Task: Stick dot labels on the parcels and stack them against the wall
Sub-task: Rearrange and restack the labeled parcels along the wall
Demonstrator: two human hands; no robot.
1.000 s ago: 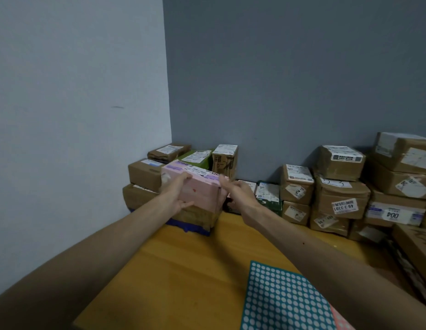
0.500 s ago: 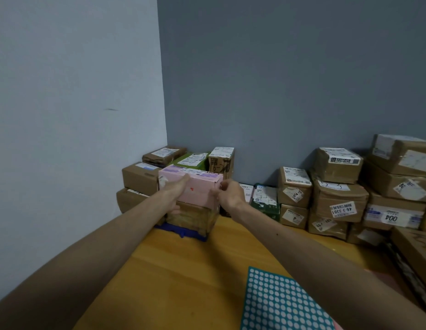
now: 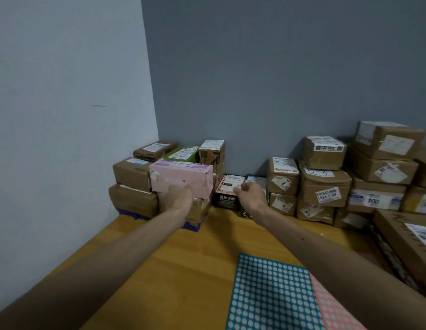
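While both arms reach toward the corner at centre left of the frame, the pink parcel point(image 3: 181, 177) sits on top of a tape-wrapped brown box point(image 3: 200, 210), which stands on a flat blue piece point(image 3: 191, 226) on the wooden table point(image 3: 183, 270). A small red mark point(image 3: 183, 180) shows on the parcel's front face. The left hand point(image 3: 179, 197) is at the lower front edge of the pink parcel, its back toward the camera; it is blurred, so I cannot tell whether its fingers grasp the parcel or only touch it. The right hand point(image 3: 251, 194) is apart from the parcel, to its right, in front of a black box point(image 3: 225, 198); its fingers are loosely curled and released, holding nothing. Behind the pink parcel, brown parcels and a green box point(image 3: 181, 152) stand against the grey wall point(image 3: 254, 79). More brown parcels point(image 3: 323, 186) are stacked along that wall at right. At the bottom of the frame a teal sheet of white dot labels point(image 3: 271, 294) lies on the table, overlapping a pink sheet point(image 3: 333, 308).
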